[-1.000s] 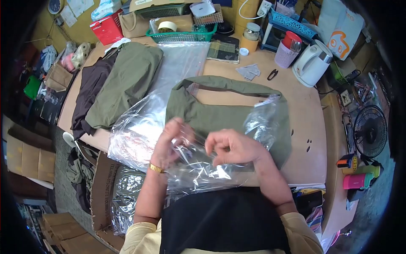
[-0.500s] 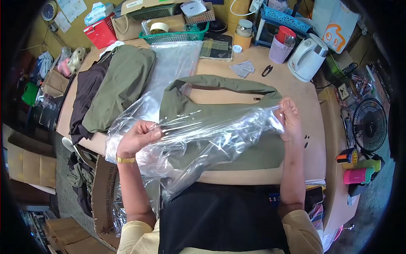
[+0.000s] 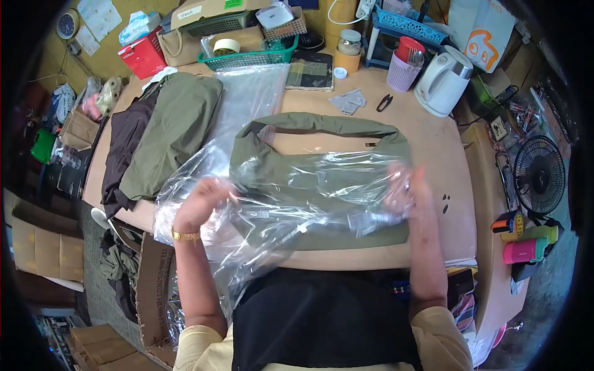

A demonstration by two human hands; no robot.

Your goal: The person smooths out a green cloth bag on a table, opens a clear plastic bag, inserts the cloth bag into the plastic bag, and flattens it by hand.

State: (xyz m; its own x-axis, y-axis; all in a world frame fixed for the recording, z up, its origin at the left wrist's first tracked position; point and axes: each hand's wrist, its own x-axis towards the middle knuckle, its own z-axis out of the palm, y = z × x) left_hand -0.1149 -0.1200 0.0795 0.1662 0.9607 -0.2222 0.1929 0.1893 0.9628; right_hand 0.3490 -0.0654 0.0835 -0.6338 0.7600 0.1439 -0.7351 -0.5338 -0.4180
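A clear plastic bag (image 3: 303, 216) stretches between my two hands, over a folded olive-green garment (image 3: 346, 244). My left hand (image 3: 204, 201), with a gold watch or bracelet at the wrist, pinches the bag's left side; its fingertips are blurred. At the other side my right hand (image 3: 408, 188) grips the bag's edge, its fingers partly behind the film and smeared by motion. The garment lies flat on the table, its upper band forming a loop with a small dark tag or zip near the right end.
Another olive garment (image 3: 176, 123) and a dark one (image 3: 124, 142) lie at the left, beside more clear plastic (image 3: 253, 83). Small black snips (image 3: 384, 103), a grey cloth scrap (image 3: 348, 101) and a white kettle (image 3: 442, 83) are toward the back right. A cardboard box (image 3: 153, 290) stands below left.
My right hand has come down and slightly left, and the film's taut upper edge has slackened and spread over the garment. My left hand has barely moved. The view has shifted slightly.
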